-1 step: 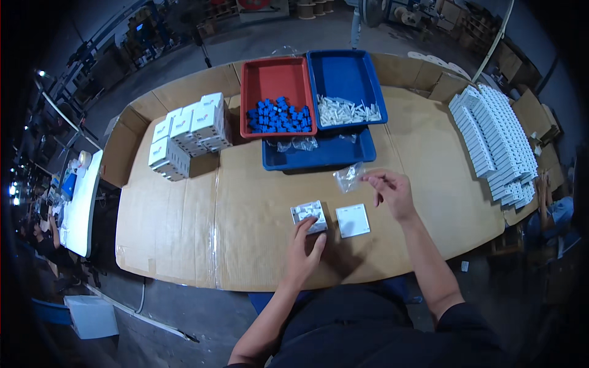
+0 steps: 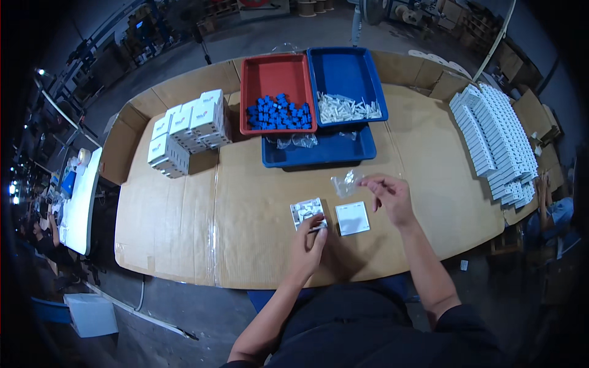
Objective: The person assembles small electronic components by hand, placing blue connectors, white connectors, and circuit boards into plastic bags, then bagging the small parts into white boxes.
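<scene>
My left hand (image 2: 308, 248) is closed on the near right corner of a shallow white plastic box (image 2: 300, 208), thumb and fingers at its edge. The box lies on the cardboard-covered table with its inside facing up, and small white parts show in it. A flat square white cover (image 2: 353, 219) rests just to the right of the box, touched by neither hand. Above that cover, my right hand (image 2: 391, 195) pinches a small clear plastic bag (image 2: 347, 183) between thumb and fingers. What the bag contains, if anything, cannot be made out.
Beyond the hands stand a red tray (image 2: 276, 76) of blue parts, a blue tray (image 2: 343, 70) of white pieces, and a lower blue tray (image 2: 319, 156) with clear bags. Stacked white boxes (image 2: 184, 129) sit left; rows of white units (image 2: 494, 144) line the right edge.
The fingers of my left hand have drawn back from over the box's inside to its near right edge, uncovering more white parts. The bag has shifted slightly left.
</scene>
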{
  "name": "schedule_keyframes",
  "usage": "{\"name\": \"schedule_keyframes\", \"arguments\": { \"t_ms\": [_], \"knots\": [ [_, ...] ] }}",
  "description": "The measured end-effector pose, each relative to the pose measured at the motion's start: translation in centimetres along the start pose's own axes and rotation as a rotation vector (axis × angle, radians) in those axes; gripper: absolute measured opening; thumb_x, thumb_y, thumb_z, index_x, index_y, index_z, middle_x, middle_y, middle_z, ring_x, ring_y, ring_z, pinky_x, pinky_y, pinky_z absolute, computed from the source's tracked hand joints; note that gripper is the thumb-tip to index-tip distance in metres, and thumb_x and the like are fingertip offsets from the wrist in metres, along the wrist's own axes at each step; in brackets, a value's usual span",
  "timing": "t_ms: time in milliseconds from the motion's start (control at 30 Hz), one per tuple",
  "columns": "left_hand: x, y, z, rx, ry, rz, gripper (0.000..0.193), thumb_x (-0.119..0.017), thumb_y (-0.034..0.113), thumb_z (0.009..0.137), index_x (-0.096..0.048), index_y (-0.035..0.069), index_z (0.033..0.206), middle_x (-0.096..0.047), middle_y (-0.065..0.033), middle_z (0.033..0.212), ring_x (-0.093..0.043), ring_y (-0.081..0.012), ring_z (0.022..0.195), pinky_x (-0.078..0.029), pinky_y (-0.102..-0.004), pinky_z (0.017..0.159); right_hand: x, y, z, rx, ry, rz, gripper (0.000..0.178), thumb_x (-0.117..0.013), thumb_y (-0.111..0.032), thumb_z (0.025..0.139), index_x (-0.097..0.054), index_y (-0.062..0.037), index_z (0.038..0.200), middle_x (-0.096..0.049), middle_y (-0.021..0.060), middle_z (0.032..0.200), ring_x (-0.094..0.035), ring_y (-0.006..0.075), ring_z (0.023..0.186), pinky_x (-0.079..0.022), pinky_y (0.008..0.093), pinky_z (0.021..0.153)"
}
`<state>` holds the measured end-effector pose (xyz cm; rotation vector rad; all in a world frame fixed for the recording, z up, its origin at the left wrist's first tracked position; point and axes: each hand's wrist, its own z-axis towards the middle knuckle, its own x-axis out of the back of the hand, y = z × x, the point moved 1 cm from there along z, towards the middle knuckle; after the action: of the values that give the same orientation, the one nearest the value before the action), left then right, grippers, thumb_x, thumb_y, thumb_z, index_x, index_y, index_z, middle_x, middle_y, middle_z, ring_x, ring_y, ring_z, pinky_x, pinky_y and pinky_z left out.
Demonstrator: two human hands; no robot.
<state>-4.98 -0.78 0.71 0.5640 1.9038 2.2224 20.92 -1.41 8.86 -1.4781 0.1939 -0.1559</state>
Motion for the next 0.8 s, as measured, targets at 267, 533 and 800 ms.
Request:
{"name": "schedule_keyframes", "arguments": {
  "t_ms": [267,533,800],
  "knots": [
    [-3.8,1.9,3.1,0.198,0.122,-0.523,0.032,-0.055,0.028,0.111,-0.069,0.0,0.112,-0.066,-0.0014,0.088,-0.052,-0.004,0.07,-0.044,-0.0222,0.065,-3.1,2.8,-4.5,-0.038,-0.028,0.096,0.021,-0.064,-0.012,0.104,-0.076,0.0044,0.108,-0.075,0.0101,0.104,-0.062,0.0092,0.064,-0.05,0.023,0.055],
    [-4.0,3.2,2.4,0.28,0.221,-0.592,0.028,-0.057,0.024,0.111,-0.071,0.0,0.107,-0.065,0.0002,0.08,-0.048,-0.0013,0.061,-0.037,-0.0199,0.052,-3.7,2.4,-4.0,-0.031,0.221,0.117,0.033,-0.071,-0.019,0.101,-0.065,0.0024,0.125,-0.074,0.0123,0.112,-0.068,0.0109,0.079,-0.055,0.0248,0.067],
    [-4.0,4.2,2.2,0.261,0.088,-0.472,0.03,-0.054,0.023,0.111,-0.07,-0.002,0.108,-0.072,-0.0038,0.083,-0.053,-0.0032,0.059,-0.04,-0.0204,0.053,-5.5,3.2,-3.0,-0.082,0.119,0.138,0.018,-0.07,-0.016,0.102,-0.073,0.0018,0.102,-0.069,0.0039,0.081,-0.058,0.0072,0.061,-0.044,0.021,0.054]
  ]
}}
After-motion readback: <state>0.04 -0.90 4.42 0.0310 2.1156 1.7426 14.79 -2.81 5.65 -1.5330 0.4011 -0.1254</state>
